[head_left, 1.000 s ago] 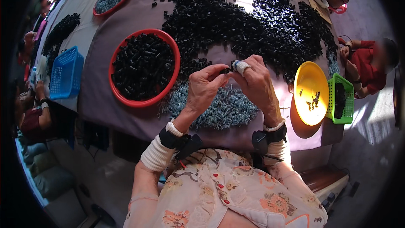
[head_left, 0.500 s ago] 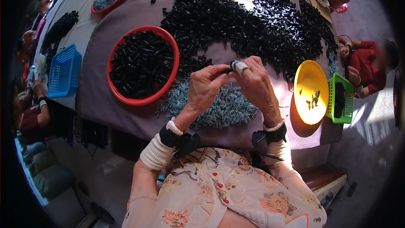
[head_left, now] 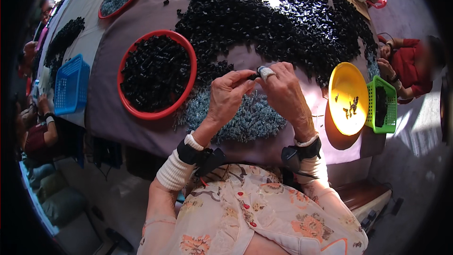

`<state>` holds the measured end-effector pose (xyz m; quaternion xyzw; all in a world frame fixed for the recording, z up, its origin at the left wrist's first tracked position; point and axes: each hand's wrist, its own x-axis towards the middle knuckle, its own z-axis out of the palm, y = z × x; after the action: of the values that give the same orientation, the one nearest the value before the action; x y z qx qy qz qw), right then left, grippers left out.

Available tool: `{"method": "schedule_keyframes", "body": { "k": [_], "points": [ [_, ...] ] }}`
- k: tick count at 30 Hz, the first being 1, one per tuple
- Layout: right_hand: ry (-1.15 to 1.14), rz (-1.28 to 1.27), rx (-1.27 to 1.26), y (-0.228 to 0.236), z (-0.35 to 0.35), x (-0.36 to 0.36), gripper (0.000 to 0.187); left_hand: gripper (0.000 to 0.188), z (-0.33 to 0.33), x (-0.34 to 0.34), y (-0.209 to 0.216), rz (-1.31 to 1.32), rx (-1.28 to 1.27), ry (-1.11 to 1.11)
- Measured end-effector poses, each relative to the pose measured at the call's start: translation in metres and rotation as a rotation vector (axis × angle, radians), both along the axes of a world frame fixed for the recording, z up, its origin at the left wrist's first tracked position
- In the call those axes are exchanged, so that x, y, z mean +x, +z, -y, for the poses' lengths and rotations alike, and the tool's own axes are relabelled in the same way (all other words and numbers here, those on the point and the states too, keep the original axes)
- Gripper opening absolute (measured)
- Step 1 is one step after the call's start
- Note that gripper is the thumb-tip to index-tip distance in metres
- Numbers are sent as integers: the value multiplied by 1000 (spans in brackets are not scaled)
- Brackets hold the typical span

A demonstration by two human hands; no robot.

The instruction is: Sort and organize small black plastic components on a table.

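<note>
Above a pile of small grey-blue pieces that look like metal springs [head_left: 236,122], my two hands meet at the fingertips. My left hand [head_left: 223,97] is closed in a pinch on a small black plastic part [head_left: 254,76]. Closed on the other end of that part is my right hand [head_left: 288,97], with white tape round one finger. The fingers hide most of the part. Beyond my hands spreads a large heap of black plastic parts [head_left: 231,23]. To the left, a round red tray [head_left: 158,115] is filled with similar black parts.
On the right, a yellow dish [head_left: 343,85] holding a few small parts leans by a green basket [head_left: 391,113]. A blue basket [head_left: 71,87] and a smaller red dish [head_left: 104,17] of grey pieces lie left. Co-workers' hands show at both sides, including one person's hand [head_left: 388,69] at right.
My hands stay together on the black part with only slight finger movement. The view has shifted a little. At the right, the co-worker's lower hand has risen toward the other.
</note>
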<state>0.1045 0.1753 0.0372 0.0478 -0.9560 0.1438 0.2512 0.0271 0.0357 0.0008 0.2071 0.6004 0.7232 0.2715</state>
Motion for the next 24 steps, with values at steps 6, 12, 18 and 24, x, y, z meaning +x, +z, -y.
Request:
{"method": "schedule_keyframes", "body": {
  "k": [6, 12, 18, 24],
  "points": [
    [32, 46, 8, 0, 0, 1, 7, 17, 1, -1, 4, -184, -44, 42],
    [97, 87, -53, -8, -4, 3, 7, 21, 4, -1, 6, -306, -117, 2],
    [143, 116, -89, 0, -6, 1, 8, 20, 6, 0, 6, -198, -149, -27],
    [78, 159, -7, -3, 3, -4, 18, 20, 8, -6, 1, 132, -79, -69]
  ]
}}
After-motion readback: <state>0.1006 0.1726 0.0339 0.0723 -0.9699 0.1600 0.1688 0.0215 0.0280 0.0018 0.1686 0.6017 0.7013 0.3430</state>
